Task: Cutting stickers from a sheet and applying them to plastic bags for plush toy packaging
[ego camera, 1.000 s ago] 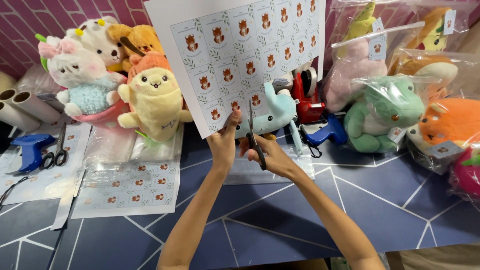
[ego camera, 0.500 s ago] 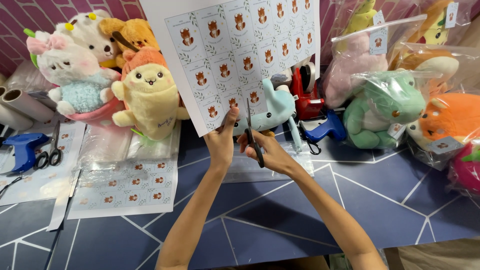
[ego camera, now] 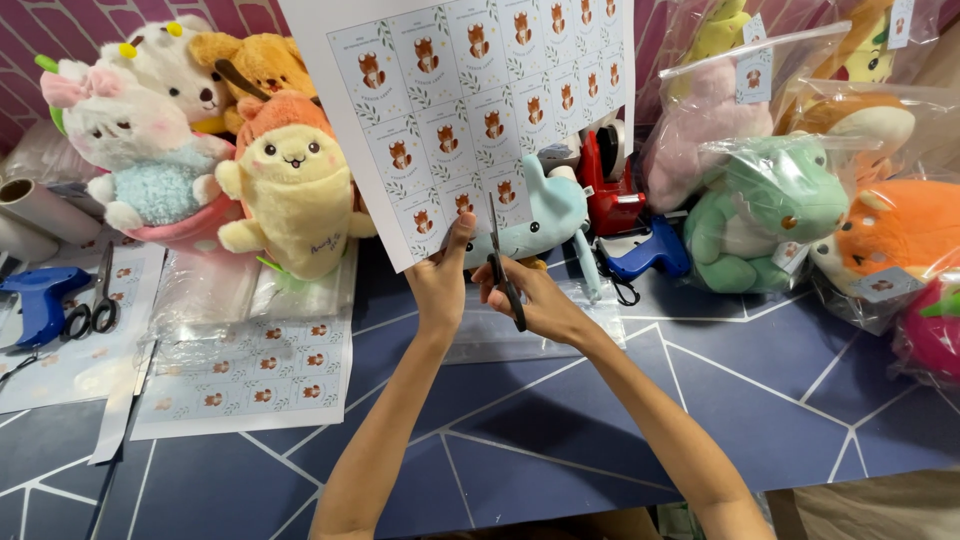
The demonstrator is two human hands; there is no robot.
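Cutting the label sheet (ego camera: 470, 110) between columns
Left hand (ego camera: 440, 285) pinches the bottom edge; right hand (ego camera: 525, 300) grips scissors (ego camera: 503, 265). Keep the paper taut, I'd say.

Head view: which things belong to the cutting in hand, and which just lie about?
In hand:
left hand
right hand
printed sheet
black scissors

Lying about:
yellow plush
green plush in bag
red tape dispenser
spare scissors

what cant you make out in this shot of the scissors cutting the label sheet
Head view only:
- label sheet: top cut off by the frame edge.
- scissors: handles hidden inside the right hand.
- left hand: fingers hidden behind the sheet.
- Small print on the labels: too small to read.
- blue plush: partly hidden by sheet.
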